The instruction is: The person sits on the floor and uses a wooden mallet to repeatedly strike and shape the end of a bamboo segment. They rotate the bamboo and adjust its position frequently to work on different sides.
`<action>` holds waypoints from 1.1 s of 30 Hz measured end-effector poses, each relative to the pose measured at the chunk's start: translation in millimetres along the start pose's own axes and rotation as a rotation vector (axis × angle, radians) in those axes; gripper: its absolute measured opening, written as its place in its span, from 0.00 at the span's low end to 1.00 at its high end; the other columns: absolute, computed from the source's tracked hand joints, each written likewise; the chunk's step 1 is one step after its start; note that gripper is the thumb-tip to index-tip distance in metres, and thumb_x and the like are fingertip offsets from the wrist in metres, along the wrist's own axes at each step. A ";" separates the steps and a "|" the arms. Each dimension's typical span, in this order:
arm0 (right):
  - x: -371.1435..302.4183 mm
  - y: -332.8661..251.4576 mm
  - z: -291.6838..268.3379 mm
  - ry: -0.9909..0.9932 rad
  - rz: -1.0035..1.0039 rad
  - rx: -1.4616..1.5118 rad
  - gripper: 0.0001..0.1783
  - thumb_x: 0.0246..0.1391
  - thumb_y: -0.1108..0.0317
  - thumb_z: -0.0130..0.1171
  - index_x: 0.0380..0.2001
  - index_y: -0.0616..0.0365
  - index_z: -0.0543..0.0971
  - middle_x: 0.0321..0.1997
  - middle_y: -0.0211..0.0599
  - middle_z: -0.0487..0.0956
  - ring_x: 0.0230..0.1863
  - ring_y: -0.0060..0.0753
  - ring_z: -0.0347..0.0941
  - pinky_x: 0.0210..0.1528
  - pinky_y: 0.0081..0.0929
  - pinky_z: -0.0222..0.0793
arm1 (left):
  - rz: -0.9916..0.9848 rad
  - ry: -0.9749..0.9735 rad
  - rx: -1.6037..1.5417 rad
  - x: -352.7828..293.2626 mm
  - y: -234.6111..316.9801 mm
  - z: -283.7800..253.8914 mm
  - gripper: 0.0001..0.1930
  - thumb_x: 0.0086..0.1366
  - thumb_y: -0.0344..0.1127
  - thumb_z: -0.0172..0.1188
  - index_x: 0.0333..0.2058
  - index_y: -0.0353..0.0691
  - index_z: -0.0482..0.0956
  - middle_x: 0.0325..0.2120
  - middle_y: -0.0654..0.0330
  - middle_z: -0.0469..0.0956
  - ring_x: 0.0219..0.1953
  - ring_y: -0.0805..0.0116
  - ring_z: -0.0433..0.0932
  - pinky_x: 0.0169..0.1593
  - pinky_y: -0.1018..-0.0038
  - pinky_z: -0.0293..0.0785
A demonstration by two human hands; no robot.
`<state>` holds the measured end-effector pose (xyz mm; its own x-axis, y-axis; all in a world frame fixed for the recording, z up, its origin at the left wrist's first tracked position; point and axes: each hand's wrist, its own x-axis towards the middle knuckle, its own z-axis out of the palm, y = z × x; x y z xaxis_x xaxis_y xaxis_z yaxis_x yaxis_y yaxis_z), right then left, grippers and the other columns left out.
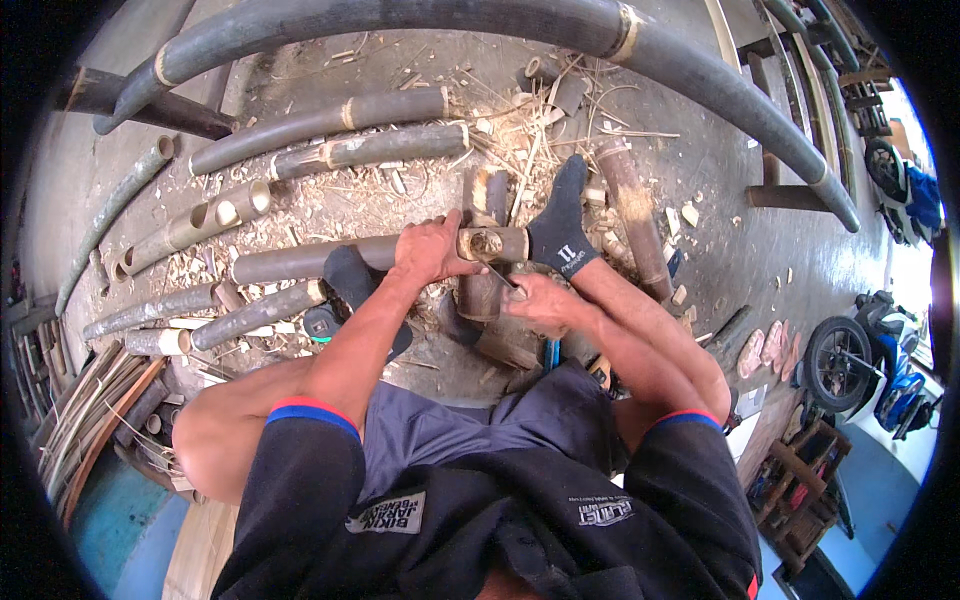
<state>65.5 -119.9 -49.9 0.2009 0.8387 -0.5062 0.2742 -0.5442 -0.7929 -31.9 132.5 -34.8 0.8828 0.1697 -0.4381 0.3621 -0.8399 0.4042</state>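
Your black shirt [440, 540] with pale printed lettering, your left hand [430, 247] gripping a holed bamboo pole [315, 259] beneath it, your right hand [542, 303] closed around a slim blade [501, 278], white-lettered sock [562, 215] just beyond, shavings [540, 135] farther out

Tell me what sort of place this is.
Probably a bamboo workshop: pale shavings lie scattered around, and cut bamboo pieces lie near the bamboo tube under the person's left hand. A motorbike on the right hints that the space may double as a garage.
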 end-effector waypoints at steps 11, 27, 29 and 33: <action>59.3 -139.2 85.5 0.453 0.422 1.751 0.08 0.59 0.67 0.62 0.35 0.53 0.72 0.21 0.31 0.70 0.19 0.31 0.70 0.20 0.32 0.69 | 0.023 0.221 -0.057 5.9 -33.2 50.5 0.35 0.47 0.57 0.70 0.50 0.42 0.75 0.37 0.50 0.84 0.38 0.47 0.83 0.48 0.55 0.76; 34.4 -131.8 67.3 0.345 0.542 1.032 0.14 0.60 0.59 0.62 0.40 0.56 0.73 0.21 0.31 0.72 0.18 0.31 0.70 0.21 0.35 0.70 | 0.251 0.308 -0.182 -14.7 -36.7 37.2 0.34 0.55 0.51 0.69 0.59 0.45 0.77 0.49 0.53 0.82 0.52 0.52 0.80 0.56 0.58 0.73; 44.3 -145.8 65.7 0.440 0.540 1.213 0.14 0.60 0.59 0.62 0.39 0.55 0.72 0.21 0.30 0.70 0.17 0.31 0.70 0.18 0.35 0.70 | 0.235 0.323 -0.218 -11.9 -35.1 39.7 0.30 0.57 0.51 0.68 0.57 0.45 0.79 0.48 0.54 0.83 0.50 0.54 0.80 0.55 0.59 0.73; 74.6 -164.1 64.7 0.522 0.524 1.667 0.10 0.62 0.61 0.58 0.36 0.54 0.71 0.21 0.33 0.71 0.19 0.35 0.72 0.20 0.37 0.72 | 0.159 0.398 -0.214 -4.2 -47.1 64.6 0.20 0.58 0.47 0.67 0.47 0.46 0.83 0.42 0.57 0.85 0.43 0.59 0.82 0.50 0.61 0.75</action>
<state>-25.3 33.3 20.5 0.2768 0.3380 -0.8995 -0.9598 0.1416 -0.2422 -72.0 138.1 -103.9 0.9630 0.2675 -0.0327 0.2302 -0.7533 0.6160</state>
